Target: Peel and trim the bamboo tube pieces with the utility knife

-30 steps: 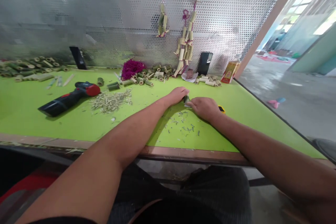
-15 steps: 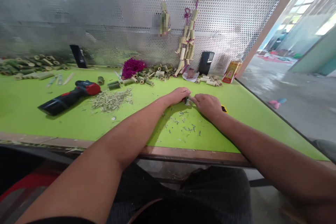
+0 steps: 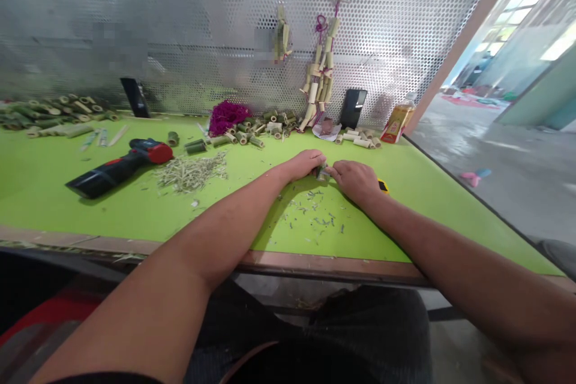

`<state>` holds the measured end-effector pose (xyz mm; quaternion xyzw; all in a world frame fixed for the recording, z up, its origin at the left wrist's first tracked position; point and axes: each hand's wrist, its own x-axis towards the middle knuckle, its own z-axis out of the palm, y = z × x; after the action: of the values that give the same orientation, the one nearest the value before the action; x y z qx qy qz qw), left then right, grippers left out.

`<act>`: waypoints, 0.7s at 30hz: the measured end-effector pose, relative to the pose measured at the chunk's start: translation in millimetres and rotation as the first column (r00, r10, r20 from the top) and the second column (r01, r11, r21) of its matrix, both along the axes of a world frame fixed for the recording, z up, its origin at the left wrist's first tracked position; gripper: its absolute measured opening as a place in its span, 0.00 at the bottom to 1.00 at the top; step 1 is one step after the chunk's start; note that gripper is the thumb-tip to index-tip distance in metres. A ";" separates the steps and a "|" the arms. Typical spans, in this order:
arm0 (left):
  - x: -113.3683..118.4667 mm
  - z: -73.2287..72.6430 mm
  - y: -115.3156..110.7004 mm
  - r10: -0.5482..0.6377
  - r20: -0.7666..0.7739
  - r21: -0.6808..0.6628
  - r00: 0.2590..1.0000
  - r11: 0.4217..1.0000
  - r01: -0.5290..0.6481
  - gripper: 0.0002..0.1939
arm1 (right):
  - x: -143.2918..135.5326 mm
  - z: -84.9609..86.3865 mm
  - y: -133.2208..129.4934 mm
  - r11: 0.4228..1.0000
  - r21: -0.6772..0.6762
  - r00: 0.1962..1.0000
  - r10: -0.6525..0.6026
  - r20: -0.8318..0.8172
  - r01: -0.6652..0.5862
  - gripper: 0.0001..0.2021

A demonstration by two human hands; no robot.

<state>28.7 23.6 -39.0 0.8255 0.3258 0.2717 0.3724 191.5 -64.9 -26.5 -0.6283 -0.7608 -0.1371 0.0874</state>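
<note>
So there's a short green piece of bamboo [image 3: 320, 172] just above the table [image 3: 252, 216], right between the two hands. The left hand [image 3: 307, 164] has its fingers gripped around it. The right hand [image 3: 357, 179] is up close on the other side, thumb pointing at the piece, fingers bent in, but their undersides are hidden so I can't tell what they're grasping. Something yellow and black [image 3: 383, 186] pokes out behind that hand. Little dark shavings [image 3: 323, 221] are scattered just in front, and a paler heap of shavings [image 3: 193, 173] sits off to the left, next to a black and red power tool [image 3: 119, 167]. Further back: purple string [image 3: 228, 117], a leaning phone [image 3: 353, 109], plus bamboo figures [image 3: 320, 75] hanging on the mesh wall [image 3: 202, 12].
</note>
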 end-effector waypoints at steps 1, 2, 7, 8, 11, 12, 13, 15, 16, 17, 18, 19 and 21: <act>0.0 0.0 0.3 -0.004 -0.002 0.012 1.000 1.000 0.004 0.16 | 0.3 -0.5 0.8 1.000 0.004 1.000 0.002 -0.001 -0.002 0.24; 0.0 -0.1 0.7 -0.008 -0.004 0.023 1.000 1.000 0.008 0.16 | 0.5 -1.0 1.3 1.000 0.008 1.000 0.007 -0.002 -0.007 0.24; 0.0 -0.5 1.3 -0.016 -0.003 0.010 1.000 1.000 0.016 0.15 | 0.6 -0.2 0.1 0.999 -0.016 0.999 0.032 0.004 -0.032 0.24; -0.1 -0.5 1.2 -0.013 -0.003 0.000 1.000 1.000 0.013 0.15 | 0.4 0.3 -0.6 0.999 -0.027 0.999 0.038 0.006 -0.038 0.24; 0.2 -0.7 1.3 -0.004 -0.005 -0.013 1.000 1.000 0.004 0.16 | -0.8 1.5 -3.5 0.992 -0.093 0.996 0.087 0.023 -0.085 0.26; 0.5 -0.9 1.5 0.008 -0.002 -0.016 1.000 1.000 -0.008 0.15 | -1.5 1.6 -4.7 0.986 -0.121 0.992 0.125 0.036 -0.119 0.27; 0.8 -1.0 1.8 0.024 0.001 -0.018 1.000 1.000 -0.024 0.15 | -2.1 1.5 -5.7 0.977 -0.145 0.986 0.163 0.048 -0.154 0.27; 1.7 -1.2 2.0 0.056 0.006 -0.024 0.998 0.998 -0.056 0.15 | -3.1 0.9 -6.9 0.969 -0.159 0.978 0.199 0.057 -0.188 0.28; 2.1 -1.2 1.7 0.065 0.008 -0.027 0.998 0.998 -0.065 0.14 | -3.2 0.5 -6.9 0.974 -0.141 0.981 0.185 0.049 -0.177 0.28; 2.5 -1.0 1.1 0.064 0.006 -0.026 0.998 0.998 -0.064 0.15 | -3.1 0.1 -6.3 0.983 -0.112 0.988 0.151 0.034 -0.147 0.28; 2.7 -0.7 0.4 0.058 0.003 -0.020 0.998 0.998 -0.058 0.15 | -2.7 -0.2 -5.1 0.991 -0.080 0.994 0.109 0.019 -0.107 0.27; 2.8 -0.3 -0.6 0.049 -0.001 -0.011 0.999 0.999 -0.049 0.16 | -2.2 -0.5 -3.6 0.996 -0.051 0.998 0.068 0.006 -0.067 0.27; 2.7 0.6 -2.5 0.032 -0.011 0.017 0.999 0.999 -0.032 0.18 | -1.0 -1.0 0.1 1.000 -0.011 1.000 0.008 -0.010 -0.009 0.26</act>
<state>31.4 21.2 -38.5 0.8247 0.3388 0.2755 0.3593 190.5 -64.8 -27.5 -0.6262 -0.7637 -0.1293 0.0883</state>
